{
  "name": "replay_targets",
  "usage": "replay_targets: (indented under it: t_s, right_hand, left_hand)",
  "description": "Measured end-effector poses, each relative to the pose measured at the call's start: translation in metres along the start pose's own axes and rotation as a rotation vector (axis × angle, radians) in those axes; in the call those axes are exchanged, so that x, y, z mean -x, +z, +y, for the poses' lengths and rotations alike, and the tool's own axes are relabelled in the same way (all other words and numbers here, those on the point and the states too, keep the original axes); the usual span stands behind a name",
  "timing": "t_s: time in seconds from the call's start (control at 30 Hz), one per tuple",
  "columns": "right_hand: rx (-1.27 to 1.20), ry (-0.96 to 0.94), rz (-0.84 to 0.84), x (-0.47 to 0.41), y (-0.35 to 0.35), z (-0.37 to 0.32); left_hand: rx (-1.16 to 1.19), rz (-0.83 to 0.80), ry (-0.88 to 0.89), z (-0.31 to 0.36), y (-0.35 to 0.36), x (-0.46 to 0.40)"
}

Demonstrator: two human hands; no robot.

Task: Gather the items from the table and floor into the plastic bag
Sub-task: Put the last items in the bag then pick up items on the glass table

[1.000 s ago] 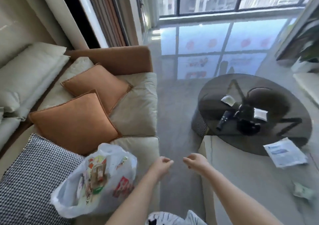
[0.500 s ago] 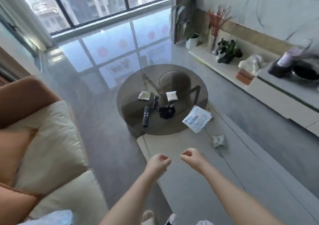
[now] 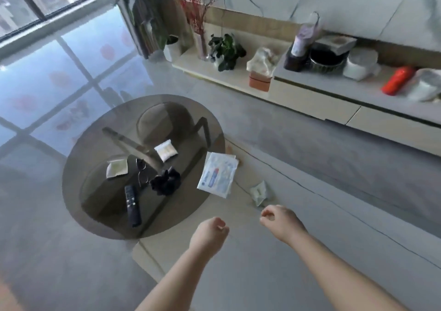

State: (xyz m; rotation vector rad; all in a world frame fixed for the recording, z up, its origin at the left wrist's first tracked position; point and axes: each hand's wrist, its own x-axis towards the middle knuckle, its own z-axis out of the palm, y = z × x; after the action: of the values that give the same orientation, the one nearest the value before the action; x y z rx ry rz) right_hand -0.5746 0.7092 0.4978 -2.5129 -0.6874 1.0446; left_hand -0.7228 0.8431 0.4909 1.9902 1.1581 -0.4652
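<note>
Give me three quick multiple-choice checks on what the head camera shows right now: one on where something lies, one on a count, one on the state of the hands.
1. Where does the black remote lie?
A. on the round glass table
B. on the floor
C. on the wall unit

2. How many small pale sachets lie on the glass table?
A. one
B. two
C. four

3. What do the hands hold?
A. a bag
B. the wet-wipe pack
C. nothing

Answers:
1 A: the remote rests on the glass near its front edge.
2 B: one sachet left of the glasses, another sachet behind them.
3 C: the left hand and right hand are loosely curled and hold nothing.
</note>
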Motion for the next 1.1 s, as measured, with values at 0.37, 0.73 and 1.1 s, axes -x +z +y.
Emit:
replay_targets:
  t_s: [0.37, 0.73, 1.1]
  right_hand:
    - [-0.03, 0.107, 0.091, -0.144, 0.076, 0.057]
    - [0.099, 0.241, 0.285, -0.252, 0.132, 0.091]
    - [0.181, 0.276, 0.33, -0.293, 0.149, 0.108]
  left_hand:
    - [-0.157, 0.099, 0.058, -0.014, 0.032, -0.191]
    - [-0.122, 0.417, -0.074, -0.022, 0.053, -0.313]
    - [0.018, 0.34, -0.323, -0.028, 0.044, -0.348]
